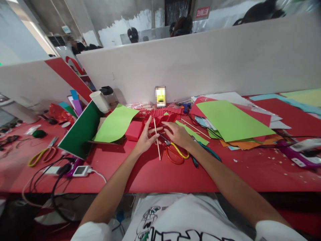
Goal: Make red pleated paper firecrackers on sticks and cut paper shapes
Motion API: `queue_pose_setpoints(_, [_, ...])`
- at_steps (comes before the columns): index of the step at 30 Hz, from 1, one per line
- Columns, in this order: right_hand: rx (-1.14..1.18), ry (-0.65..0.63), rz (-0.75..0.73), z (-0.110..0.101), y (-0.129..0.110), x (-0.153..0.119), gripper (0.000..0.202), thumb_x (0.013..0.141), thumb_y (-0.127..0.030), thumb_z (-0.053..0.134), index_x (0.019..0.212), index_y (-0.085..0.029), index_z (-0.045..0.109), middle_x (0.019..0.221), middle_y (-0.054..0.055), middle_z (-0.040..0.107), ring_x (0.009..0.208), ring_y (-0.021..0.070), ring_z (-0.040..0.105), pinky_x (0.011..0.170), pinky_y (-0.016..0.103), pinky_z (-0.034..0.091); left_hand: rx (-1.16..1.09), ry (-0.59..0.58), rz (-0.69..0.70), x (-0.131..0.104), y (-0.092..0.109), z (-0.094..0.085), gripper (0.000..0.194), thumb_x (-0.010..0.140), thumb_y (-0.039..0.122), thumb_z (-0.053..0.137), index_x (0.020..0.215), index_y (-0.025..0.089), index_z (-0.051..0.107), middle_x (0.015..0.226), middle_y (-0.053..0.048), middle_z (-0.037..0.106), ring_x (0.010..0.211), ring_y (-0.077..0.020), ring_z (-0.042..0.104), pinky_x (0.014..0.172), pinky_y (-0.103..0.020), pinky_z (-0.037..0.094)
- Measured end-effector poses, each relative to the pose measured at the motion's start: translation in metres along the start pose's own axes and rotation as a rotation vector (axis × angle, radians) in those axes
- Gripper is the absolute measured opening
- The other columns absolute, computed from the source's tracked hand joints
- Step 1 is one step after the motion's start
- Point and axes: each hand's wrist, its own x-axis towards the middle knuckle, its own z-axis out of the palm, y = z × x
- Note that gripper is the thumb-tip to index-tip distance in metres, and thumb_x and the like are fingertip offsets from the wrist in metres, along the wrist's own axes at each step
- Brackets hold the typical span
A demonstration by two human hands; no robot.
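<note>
My left hand (144, 138) holds a thin pale wooden stick (158, 149) between thumb and fingers, slightly tilted, its lower end pointing toward me. My right hand (178, 134) is just to the right, fingers bent and apart, with nothing visible in them. Beyond both hands lie cut red paper pieces (171, 117). Scissors with red and yellow handles (175, 158) rest beneath and beside my right hand, their blades partly hidden. A red box-shaped block (134, 131) sits left of my left hand.
Green sheets (235, 120) lie stacked with other coloured paper on the right. A dark green board (81, 130) leans at the left, near a second pair of scissors (45, 154). Cables and a power strip (69, 167) lie front left. A lit phone (161, 96) stands against the partition.
</note>
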Motion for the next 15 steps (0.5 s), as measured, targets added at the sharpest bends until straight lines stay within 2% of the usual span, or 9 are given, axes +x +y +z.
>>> queue_pose_setpoints(15, [0.001,-0.032,0.026,-0.0035,-0.0039,0.0009,0.042,0.104,-0.019,0.053,0.144,-0.021,0.065,0.138,0.013,0.074,0.121,0.0297,0.074,0.106,0.048,0.059,-0.017,0.039,-0.001,0.0056,-0.0029,0.0027,0.106,0.099,0.034,0.075,0.173,0.043,0.0,0.147,-0.021,0.066,0.072,-0.0174,0.08,0.062,-0.028,0.064])
